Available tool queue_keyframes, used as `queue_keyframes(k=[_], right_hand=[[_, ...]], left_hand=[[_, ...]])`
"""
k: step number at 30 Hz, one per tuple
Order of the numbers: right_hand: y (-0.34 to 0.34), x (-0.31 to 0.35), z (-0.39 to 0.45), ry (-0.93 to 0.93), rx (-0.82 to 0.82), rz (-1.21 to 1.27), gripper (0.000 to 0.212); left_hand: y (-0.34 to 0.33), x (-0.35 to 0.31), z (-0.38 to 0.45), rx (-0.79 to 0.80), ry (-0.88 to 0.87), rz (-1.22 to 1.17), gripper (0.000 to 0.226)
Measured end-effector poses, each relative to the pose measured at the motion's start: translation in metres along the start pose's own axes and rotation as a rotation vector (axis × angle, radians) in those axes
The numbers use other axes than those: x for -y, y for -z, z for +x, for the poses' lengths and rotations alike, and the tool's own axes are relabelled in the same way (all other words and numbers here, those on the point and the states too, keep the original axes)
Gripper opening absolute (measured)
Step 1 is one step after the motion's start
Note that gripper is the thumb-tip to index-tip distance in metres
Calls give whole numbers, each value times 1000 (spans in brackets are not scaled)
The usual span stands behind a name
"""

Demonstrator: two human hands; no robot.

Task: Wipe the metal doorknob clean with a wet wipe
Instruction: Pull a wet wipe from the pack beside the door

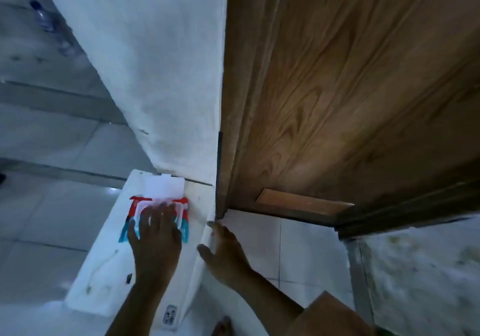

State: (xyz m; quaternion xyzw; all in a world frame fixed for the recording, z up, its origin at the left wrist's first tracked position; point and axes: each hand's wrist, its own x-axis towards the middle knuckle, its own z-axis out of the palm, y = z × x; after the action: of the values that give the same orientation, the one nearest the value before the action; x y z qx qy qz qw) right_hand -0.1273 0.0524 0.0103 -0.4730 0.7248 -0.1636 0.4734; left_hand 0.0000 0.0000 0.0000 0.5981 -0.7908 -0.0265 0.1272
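A red and blue pack of wet wipes lies on a low white ledge beside the wall. Its white flap stands lifted at the far end. My left hand rests flat on the pack with fingers spread, fingertips near the opening. My right hand is open, fingers apart, touching the ledge's right edge just below the door frame corner. The wooden door fills the upper right. No doorknob is in view.
A white plastered wall rises behind the ledge. White floor tiles lie under the door; grey tiles spread to the left. A wooden wedge sits at the door's bottom. A plastic bottle lies far left. My foot shows below.
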Motion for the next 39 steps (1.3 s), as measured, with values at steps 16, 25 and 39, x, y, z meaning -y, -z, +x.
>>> queue_keyframes(k=[16, 25, 39], right_hand=[[-52, 14, 41, 157, -42, -157, 39], [-50, 12, 43, 149, 55, -234, 46], [31, 25, 2, 62, -187, 211, 39]], left_hand=[[12, 37, 45, 230, -286, 201, 53], [26, 21, 47, 50, -84, -35, 17], [105, -56, 52, -132, 217, -748, 13]])
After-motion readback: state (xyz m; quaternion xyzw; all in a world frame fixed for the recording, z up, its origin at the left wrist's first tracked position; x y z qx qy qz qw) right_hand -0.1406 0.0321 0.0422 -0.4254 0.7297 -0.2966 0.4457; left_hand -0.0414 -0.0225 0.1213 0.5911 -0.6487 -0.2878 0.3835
